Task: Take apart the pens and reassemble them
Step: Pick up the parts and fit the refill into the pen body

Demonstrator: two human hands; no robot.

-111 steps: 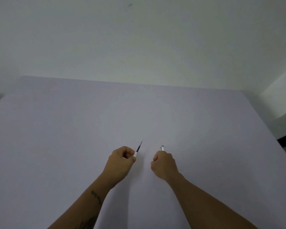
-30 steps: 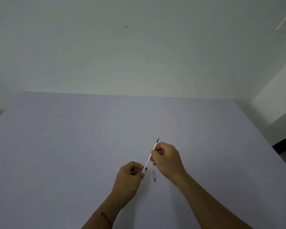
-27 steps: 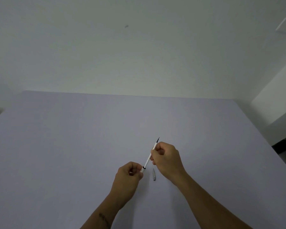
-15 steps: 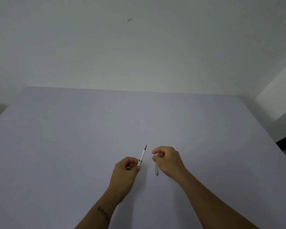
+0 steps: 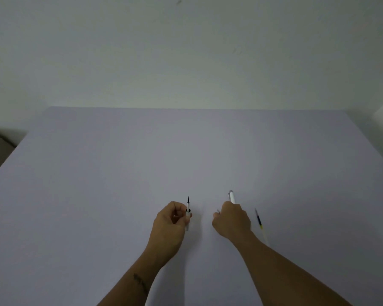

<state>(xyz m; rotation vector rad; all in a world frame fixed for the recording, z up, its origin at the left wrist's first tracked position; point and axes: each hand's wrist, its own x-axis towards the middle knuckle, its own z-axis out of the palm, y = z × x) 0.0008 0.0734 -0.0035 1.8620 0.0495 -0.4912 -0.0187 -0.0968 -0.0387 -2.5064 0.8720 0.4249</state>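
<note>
Lilac table (image 5: 119,173), blurred refill (image 5: 259,221), fist-hidden pen barrel (image 5: 231,197)

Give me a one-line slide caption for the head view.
Left hand holds a pen section, right hand a white barrel; refill lies on table.

1. We see the table (image 5: 119,173) bare ahead of both hands.
2. Loose refill (image 5: 259,221) lies just right of the right hand (image 5: 231,219), blocking that side.
3. An open gap separates it from the left hand (image 5: 170,219).
</note>
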